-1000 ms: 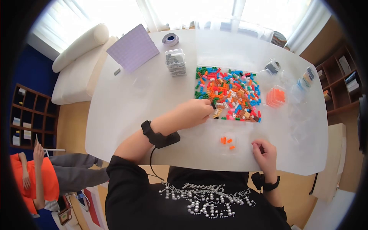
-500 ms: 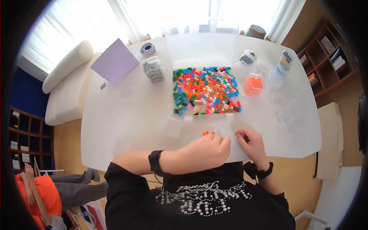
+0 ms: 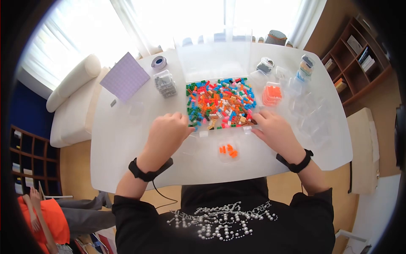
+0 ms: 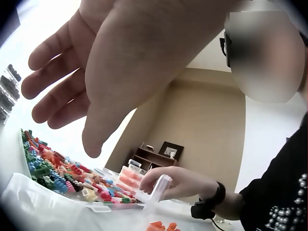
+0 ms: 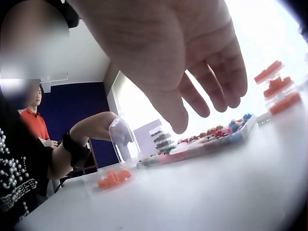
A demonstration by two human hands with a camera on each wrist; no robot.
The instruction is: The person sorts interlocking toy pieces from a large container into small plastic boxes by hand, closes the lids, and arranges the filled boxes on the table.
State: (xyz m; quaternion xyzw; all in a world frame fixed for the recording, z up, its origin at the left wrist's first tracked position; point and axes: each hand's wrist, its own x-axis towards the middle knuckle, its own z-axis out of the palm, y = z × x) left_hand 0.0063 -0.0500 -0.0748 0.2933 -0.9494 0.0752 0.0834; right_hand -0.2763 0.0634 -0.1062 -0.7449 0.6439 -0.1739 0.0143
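Observation:
A clear plastic case [image 3: 215, 129] full of mixed toy bricks [image 3: 222, 101] lies on the white table, its clear lid [image 3: 211, 63] raised at the back. At its front left corner my left hand [image 3: 167, 132] hovers with fingers loosely extended and nothing in them. My right hand [image 3: 277, 132] is at the front right corner, palm down, fingers relaxed and bare. Between my wrists, nearer to me, sits a small clear box holding several orange bricks [image 3: 229, 149]; in the right wrist view its lid [image 5: 124, 139] stands up.
On the left are a lilac baseplate [image 3: 125, 77], a roll of tape [image 3: 159, 62] and stacked boxes of grey bricks [image 3: 165, 84]. Stacked orange-brick boxes [image 3: 272, 94] and more clear containers [image 3: 314, 120] stand on the right. A person in an orange shirt [image 3: 50, 220] is off to the left.
My left hand went from the case to the small box, then back up to the case's left corner. My right hand moved forward to its right corner. More orange bricks lie in the small box.

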